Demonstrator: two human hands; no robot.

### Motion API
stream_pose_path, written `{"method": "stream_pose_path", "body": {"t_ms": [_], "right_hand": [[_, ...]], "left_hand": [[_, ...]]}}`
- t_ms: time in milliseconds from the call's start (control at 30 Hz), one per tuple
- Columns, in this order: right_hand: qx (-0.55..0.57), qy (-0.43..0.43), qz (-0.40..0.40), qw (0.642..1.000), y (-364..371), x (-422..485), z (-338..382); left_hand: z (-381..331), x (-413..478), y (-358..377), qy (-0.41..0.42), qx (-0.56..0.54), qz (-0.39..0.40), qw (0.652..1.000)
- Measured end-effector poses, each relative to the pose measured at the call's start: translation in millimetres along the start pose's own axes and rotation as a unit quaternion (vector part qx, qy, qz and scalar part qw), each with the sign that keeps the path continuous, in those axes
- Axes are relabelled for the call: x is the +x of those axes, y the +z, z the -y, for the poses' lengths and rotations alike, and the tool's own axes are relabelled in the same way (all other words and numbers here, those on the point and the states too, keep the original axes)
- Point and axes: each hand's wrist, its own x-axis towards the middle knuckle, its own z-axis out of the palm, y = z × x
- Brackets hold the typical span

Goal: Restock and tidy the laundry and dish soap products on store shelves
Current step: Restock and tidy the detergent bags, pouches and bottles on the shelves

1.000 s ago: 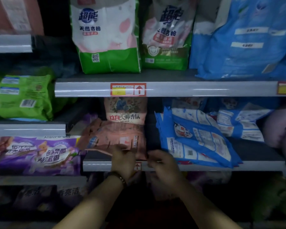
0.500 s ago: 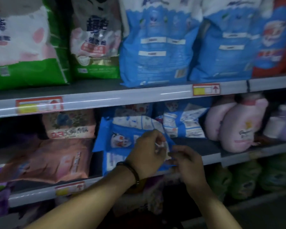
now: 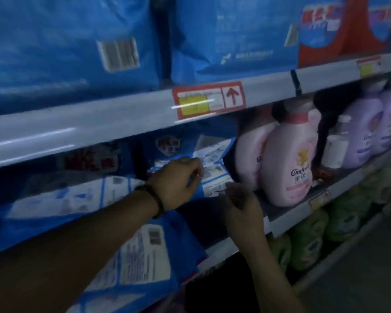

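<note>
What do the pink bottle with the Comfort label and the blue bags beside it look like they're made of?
The pink Comfort-labelled bottle looks like moulded plastic, smooth and faintly glossy: rigid rounded shoulders, a soft sheen, a printed label. The blue detergent bags lying on the shelf seem to be flexible plastic film: they sag, crease and carry printed white panels with barcodes. The blur leaves the exact finish uncertain.

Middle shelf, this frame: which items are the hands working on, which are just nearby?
In play:
left hand
right hand
blue detergent bags lying on the middle shelf; whether either hand grips one is unclear

Just nearby:
pink softener bottle
purple bottles
big blue bags above
green packs below
price tag
</note>
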Motion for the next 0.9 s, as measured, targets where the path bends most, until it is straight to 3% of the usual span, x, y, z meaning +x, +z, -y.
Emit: {"method": "stream_pose_path", "body": {"t_ms": [100,200,300,433,633,800,900], "right_hand": [[-0.04,-0.016,-0.015,0.999,-1.9,21.0,-7.5],[-0.094,-0.016,-0.03,0.995,-0.9,28.7,-17.2],[-0.129,-0.002,-0.041,0.991,0.5,34.3,-21.2],[-0.233,-0.025,-0.028,0.972,8.3,35.9,-24.8],[-0.361,0.073,0.032,0.929,22.5,41.1,-27.5],[-0.374,0.129,0.022,0.918,17.7,47.0,-19.0],[-0.293,0.161,0.038,0.942,8.2,51.2,-14.6]], "left_hand": [[22.7,-8.6,22.4,0.042,0.035,-0.022,0.998],[31.1,-18.4,29.6,0.027,-0.009,-0.058,0.998],[31.8,-19.6,29.5,-0.001,-0.025,-0.036,0.999],[32.3,-23.7,34.2,0.0,0.074,0.044,0.996],[33.8,-22.7,38.8,0.004,0.101,0.067,0.993],[34.9,-25.0,41.2,-0.016,0.069,0.051,0.996],[34.3,-22.5,40.6,-0.03,0.064,0.048,0.996]]}}
